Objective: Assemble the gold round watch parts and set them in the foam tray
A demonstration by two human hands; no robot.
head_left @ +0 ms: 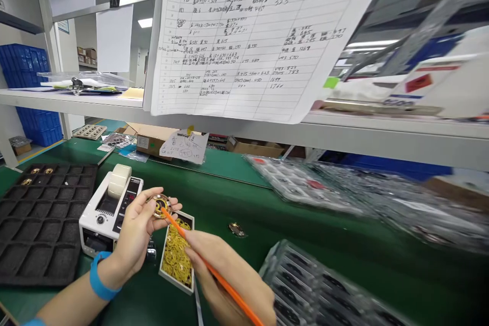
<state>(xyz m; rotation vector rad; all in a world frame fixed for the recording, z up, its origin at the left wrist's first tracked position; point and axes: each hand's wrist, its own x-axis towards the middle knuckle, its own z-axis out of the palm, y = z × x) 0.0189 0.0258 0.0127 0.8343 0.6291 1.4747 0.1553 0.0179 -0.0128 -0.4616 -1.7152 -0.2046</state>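
Observation:
My left hand (135, 229), with a blue band at the wrist, grips a small round gold-rimmed part (159, 205) with a dark and yellow middle. In my right hand (225, 275) is a thin orange stick (219, 276), held like a pen. Its tip meets the face of the round part, or lies just over it. Below both hands stands a white box (193, 265) filled with yellow ring-like pieces (176, 254). Another shiny round part (237, 229) lies on the green mat to the right.
A white tape dispenser (101, 219) stands left of my hands, beside a black compartment tray (42, 219) holding several gold parts. Clear plastic trays (305, 285) lie at right. A shelf (237, 130) with a hanging handwritten sheet (244, 51) crosses above the green mat (225, 191).

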